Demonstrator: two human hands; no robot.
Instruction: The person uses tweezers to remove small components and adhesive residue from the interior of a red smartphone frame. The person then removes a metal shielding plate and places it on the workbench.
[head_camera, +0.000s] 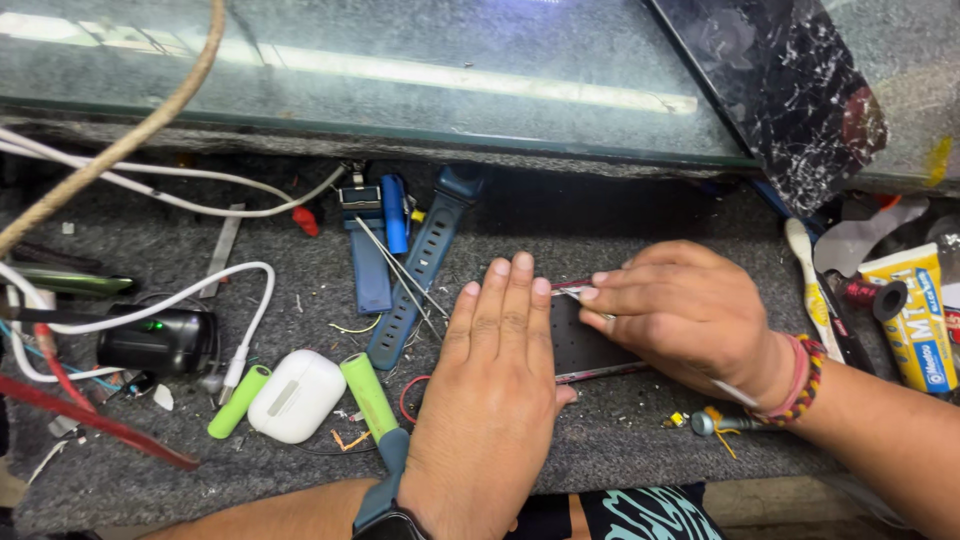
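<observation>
- The left hand (495, 370) lies flat, fingers straight and together, pressing down on a dark rectangular phone with a reddish frame (585, 350) that rests on the grey felt-covered table (620, 450).
- The right hand (685, 310) has its fingers pinched narrow on a thin silver metal tool (572, 292), its tip at the phone's upper edge, just beyond the left fingertips.
- Judged step: working the tool along the phone's edge while the phone is held steady.
- Judged need: firm downward hold, shallow tool angle.
- Left of the left fingers lie a green cylindrical battery cell (368, 395) and a white rounded earbud case (296, 396).
- Beyond the fingers lies a blue rubber watch strap (425, 265).
</observation>
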